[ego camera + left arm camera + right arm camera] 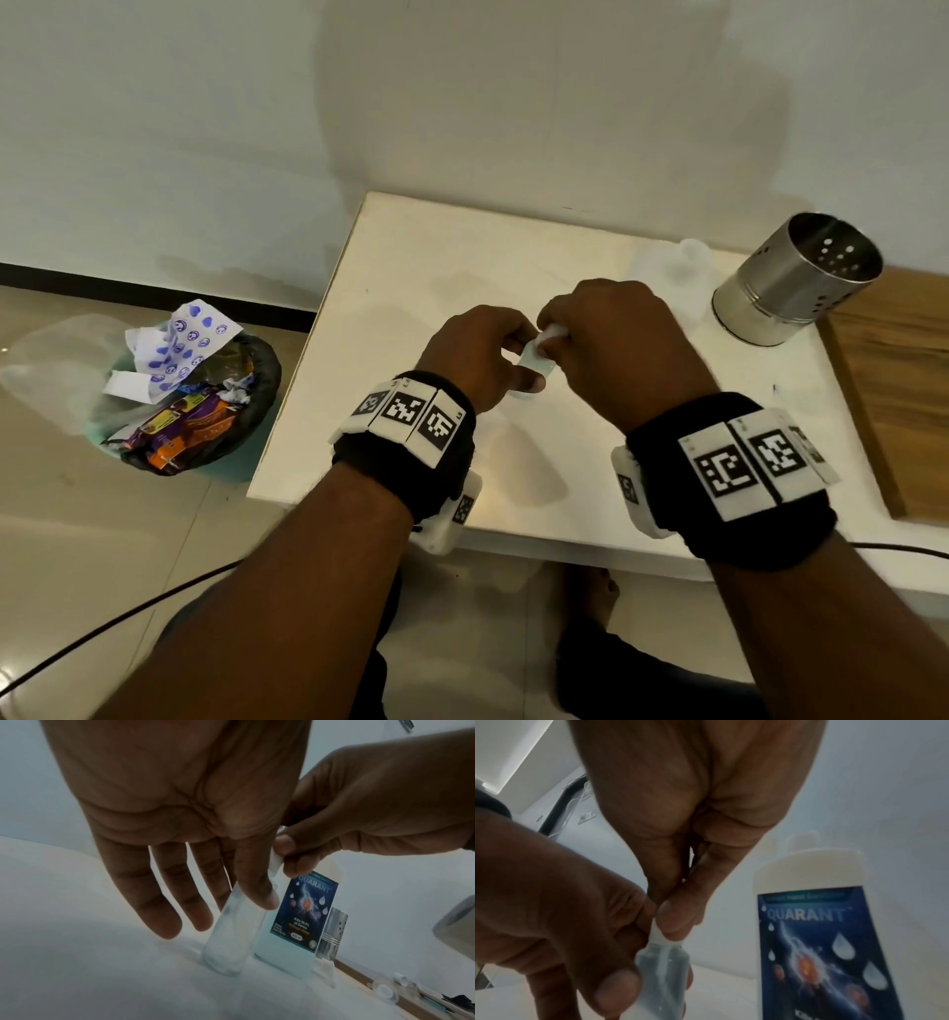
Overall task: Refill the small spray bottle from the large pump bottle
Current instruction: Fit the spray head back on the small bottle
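Observation:
The small clear spray bottle is tilted over the middle of the white table. My left hand pinches its body between thumb and fingers. My right hand pinches the bottle's white spray top with thumb and fingertips. In the left wrist view the bottle's base seems to touch the table. The large translucent bottle with a blue label stands upright just behind the hands; its top is blurred.
A perforated steel holder stands at the back right beside the large bottle. A wooden board lies along the right edge. Small caps lie on the table's right part. A full waste bin sits on the floor, left.

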